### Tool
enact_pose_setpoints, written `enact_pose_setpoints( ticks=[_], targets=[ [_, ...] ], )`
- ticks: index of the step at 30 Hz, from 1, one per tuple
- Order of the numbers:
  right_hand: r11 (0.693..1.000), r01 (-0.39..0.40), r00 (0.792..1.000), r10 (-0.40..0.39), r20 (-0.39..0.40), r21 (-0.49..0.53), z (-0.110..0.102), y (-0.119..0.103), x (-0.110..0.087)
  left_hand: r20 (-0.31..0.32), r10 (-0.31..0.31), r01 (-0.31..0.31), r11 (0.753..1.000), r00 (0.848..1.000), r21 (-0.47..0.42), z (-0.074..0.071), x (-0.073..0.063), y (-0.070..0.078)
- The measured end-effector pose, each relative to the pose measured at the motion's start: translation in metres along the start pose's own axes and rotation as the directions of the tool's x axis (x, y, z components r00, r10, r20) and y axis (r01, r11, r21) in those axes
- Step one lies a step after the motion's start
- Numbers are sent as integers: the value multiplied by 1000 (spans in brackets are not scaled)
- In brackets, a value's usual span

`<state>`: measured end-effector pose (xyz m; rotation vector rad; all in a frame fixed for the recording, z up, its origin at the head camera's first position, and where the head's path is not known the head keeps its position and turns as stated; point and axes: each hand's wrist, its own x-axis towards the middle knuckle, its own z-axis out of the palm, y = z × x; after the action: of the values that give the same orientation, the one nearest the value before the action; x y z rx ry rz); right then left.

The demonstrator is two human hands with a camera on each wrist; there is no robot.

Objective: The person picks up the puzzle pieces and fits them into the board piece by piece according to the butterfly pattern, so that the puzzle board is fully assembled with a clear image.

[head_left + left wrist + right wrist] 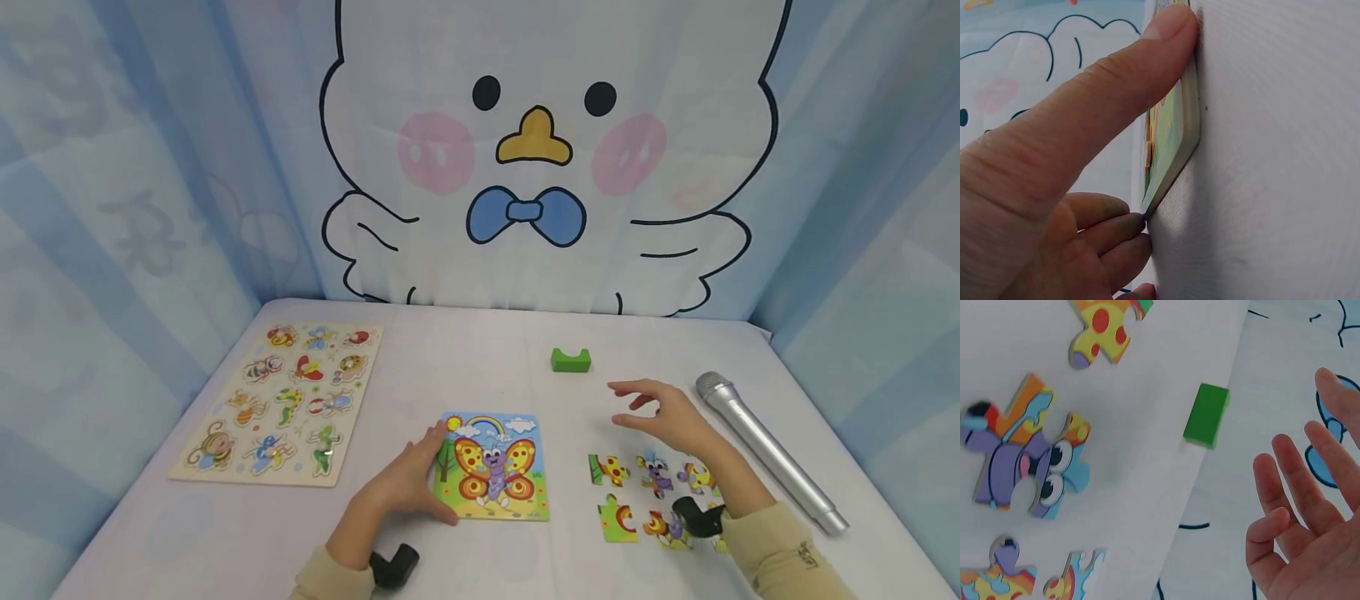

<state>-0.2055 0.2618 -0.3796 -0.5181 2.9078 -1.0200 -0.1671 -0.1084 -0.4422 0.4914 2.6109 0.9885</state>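
Observation:
A square butterfly puzzle board [495,475] lies flat on the table in front of me. My left hand [411,479] holds its left side, the thumb along the lower edge and the fingers by the upper left corner. In the left wrist view the thumb [1116,81] presses the board's edge [1188,112]. To the right my right hand [671,417] hovers with nothing in it, fingers spread and slightly bent. Beneath and nearer me lie several loose jigsaw pieces [617,521], some hidden by the right forearm. The right wrist view shows a purple character piece [1007,465] among them.
A larger peg puzzle board with insects [300,446] lies at the left. A green notched block [572,362] stands toward the back. At the right lies a silver microphone [772,454], close beside the right forearm. A curtain with a cartoon bird [540,275] hangs behind the table.

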Motion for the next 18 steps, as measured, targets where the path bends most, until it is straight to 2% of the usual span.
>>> enact_pose_setpoints(
  ticks=[7,13,18],
  targets=[
    [999,-23,1000,22,12,26,-18,29,-11,-2,-6,6,1000,1000,10,-1,-1,1],
    [995,-74,996,69,64,70,-27,53,-22,-8,-17,17,1000,1000,5,-1,-1,2],
    [990,-127,989,123,79,53,-32,68,-27,-3,-6,6,1000,1000,7,-1,0,2]
  ],
)
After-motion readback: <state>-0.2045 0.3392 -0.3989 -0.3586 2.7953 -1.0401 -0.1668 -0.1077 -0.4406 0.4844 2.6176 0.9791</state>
